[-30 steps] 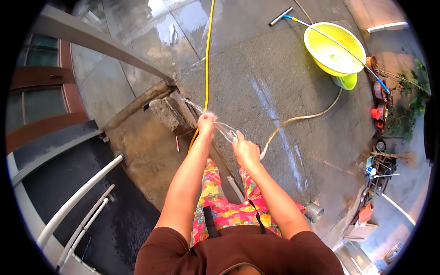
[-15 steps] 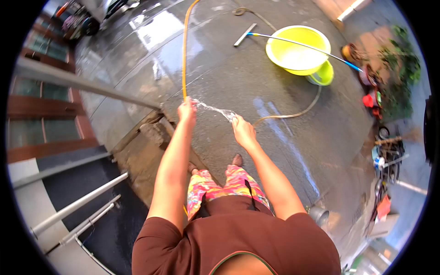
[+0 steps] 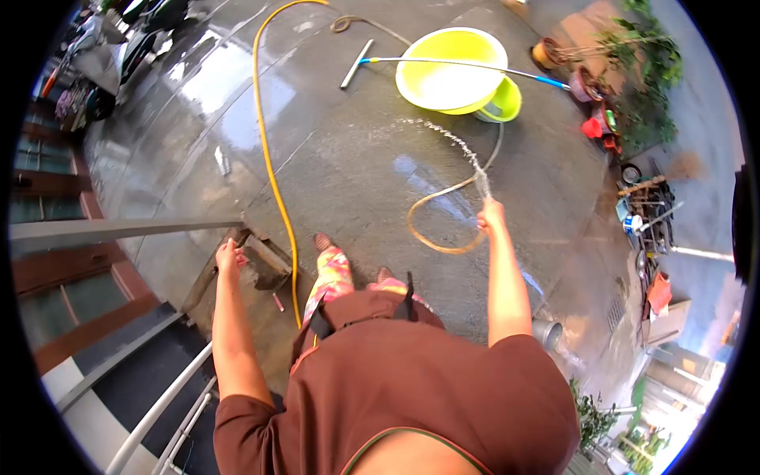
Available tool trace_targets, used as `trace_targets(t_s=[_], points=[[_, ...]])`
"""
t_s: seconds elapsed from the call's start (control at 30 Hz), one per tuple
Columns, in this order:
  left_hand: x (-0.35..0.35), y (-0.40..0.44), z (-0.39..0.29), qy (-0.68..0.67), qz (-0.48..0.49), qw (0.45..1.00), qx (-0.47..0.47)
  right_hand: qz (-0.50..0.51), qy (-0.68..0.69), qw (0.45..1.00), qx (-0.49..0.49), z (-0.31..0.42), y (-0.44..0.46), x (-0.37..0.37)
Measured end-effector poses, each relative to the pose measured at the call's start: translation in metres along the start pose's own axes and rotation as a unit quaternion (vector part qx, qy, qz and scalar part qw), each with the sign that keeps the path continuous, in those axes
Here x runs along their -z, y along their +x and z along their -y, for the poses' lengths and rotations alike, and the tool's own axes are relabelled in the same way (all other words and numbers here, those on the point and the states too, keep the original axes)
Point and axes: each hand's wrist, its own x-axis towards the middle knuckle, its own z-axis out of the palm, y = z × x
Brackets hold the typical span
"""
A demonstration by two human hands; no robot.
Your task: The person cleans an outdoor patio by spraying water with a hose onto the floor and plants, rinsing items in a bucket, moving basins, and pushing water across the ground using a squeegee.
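My right hand point(image 3: 491, 215) is closed around the end of a pale, thin hose point(image 3: 417, 229), held out ahead of me on the right. A stream of water point(image 3: 463, 150) arcs from it toward the upper left, onto the wet ground. My left hand point(image 3: 229, 257) is held out to the left, fingers loosely bent, with no object visible in it. Below or beside that hand are a metal post point(image 3: 119, 229) and a rough block point(image 3: 267, 263). An orange hose point(image 3: 270, 166) runs along the ground between my hands, past my foot.
A large yellow basin point(image 3: 451, 101) stands ahead, with a squeegee point(image 3: 467, 62) laid across it and a smaller green-yellow bucket point(image 3: 504, 101) beside it. Potted plants point(image 3: 586, 83) line the right side. Motorbikes point(image 3: 111, 59) stand at the upper left. A metal bucket point(image 3: 546, 334) is at my right.
My left hand has moved left, out of the water. My right hand has swung right with the pale hose, and the stream now goes forward onto the ground.
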Motion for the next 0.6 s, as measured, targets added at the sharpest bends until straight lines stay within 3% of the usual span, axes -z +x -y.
trace_targets(t_s=[0.13, 0.2, 0.27, 0.33, 0.4, 0.47, 0.53, 0.6], points=[[0.044, 0.054, -0.008, -0.056, -0.017, 0.998, 0.024, 0.002, -0.020, 0.999, -0.048, -0.006, 0.013, -0.033], [0.043, 0.072, -0.038, 0.002, -0.066, 0.997, 0.044, 0.010, -0.071, 0.997, -0.036, 0.011, 0.008, -0.077], [0.041, 0.099, -0.063, 0.043, -0.066, 0.997, 0.004, 0.020, -0.142, 0.989, 0.024, 0.029, 0.008, -0.131], [0.030, 0.106, -0.098, 0.083, -0.068, 0.994, -0.036, 0.064, -0.177, 0.973, 0.131, 0.047, 0.015, -0.184], [0.013, 0.121, -0.129, 0.111, -0.060, 0.990, -0.067, 0.025, -0.289, 0.871, 0.397, 0.040, 0.073, -0.240], [-0.001, 0.143, -0.152, 0.127, -0.054, 0.987, -0.081, 0.022, -0.322, 0.869, 0.376, 0.094, 0.043, -0.302], [-0.018, 0.155, -0.173, 0.124, -0.051, 0.987, -0.084, 0.041, -0.348, 0.840, 0.415, 0.141, 0.021, -0.357], [-0.030, 0.179, -0.183, 0.138, -0.054, 0.986, -0.074, 0.094, -0.384, 0.845, 0.360, 0.187, -0.002, -0.408]])
